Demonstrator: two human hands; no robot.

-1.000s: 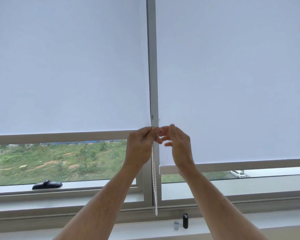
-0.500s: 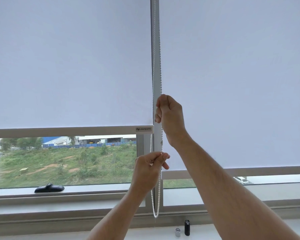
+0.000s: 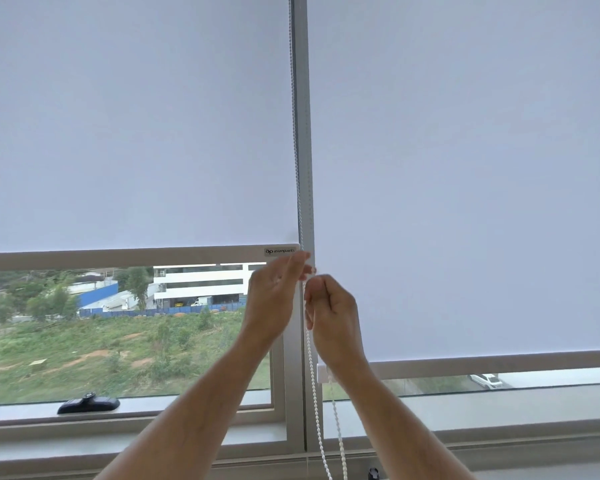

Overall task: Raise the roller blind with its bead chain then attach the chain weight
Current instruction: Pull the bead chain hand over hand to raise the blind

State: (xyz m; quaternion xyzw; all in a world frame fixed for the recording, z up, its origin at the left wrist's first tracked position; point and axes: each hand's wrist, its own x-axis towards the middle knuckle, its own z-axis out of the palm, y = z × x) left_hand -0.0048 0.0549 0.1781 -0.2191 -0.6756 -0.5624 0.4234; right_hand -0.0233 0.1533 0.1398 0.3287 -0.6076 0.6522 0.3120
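The left roller blind [image 3: 136,133] hangs with its bottom bar [image 3: 118,258] partway up the window. The right blind [image 3: 465,168] hangs lower, its bar [image 3: 499,362] near the sill. A white bead chain [image 3: 314,393] runs down the central mullion between them and loops near the bottom edge. My left hand [image 3: 274,299] pinches the chain with its fingertips just beside the left bar's end. Just below and to the right, my right hand [image 3: 331,313] is closed as a fist around the chain. A small black chain weight [image 3: 373,474] stands on the sill, cut off by the frame edge.
A black window handle [image 3: 89,403] lies on the left pane's lower frame. A white clip [image 3: 323,374] sits on the mullion behind my right wrist. Outside are a grassy field and a white building [image 3: 201,282].
My right hand has come down from high on the chain to just under my left hand, which has moved up. The left blind's bar sits higher against the outside view.
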